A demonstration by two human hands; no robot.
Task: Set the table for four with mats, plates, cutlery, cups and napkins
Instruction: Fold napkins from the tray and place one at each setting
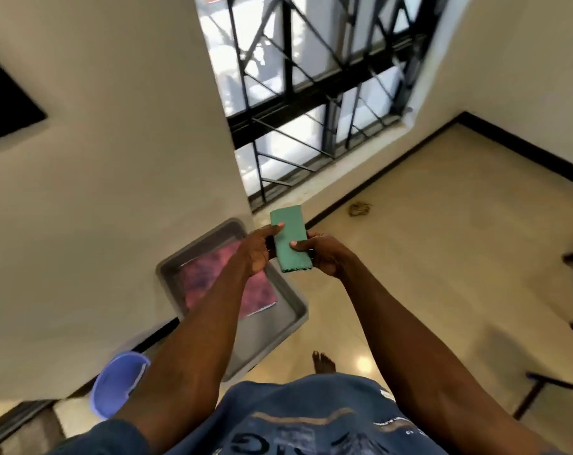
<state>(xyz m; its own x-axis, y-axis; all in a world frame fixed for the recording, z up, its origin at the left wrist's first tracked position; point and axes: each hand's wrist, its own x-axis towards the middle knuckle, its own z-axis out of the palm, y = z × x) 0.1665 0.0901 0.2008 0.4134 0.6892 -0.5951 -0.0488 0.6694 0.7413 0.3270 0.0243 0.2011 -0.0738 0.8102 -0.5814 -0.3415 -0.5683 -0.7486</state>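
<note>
Hands (262, 254) hold napkin (290, 239); tiled floor (443, 257).

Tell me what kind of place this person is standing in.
Probably a room in a home. A barred window reaches nearly to the glossy tiled floor, the walls are plain plaster, and a grey tub with a folded pink cloth sits by the wall.

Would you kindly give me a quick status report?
Left hand and right hand both pinching folded green napkin. Held in air above floor. Nothing in the way.
</note>
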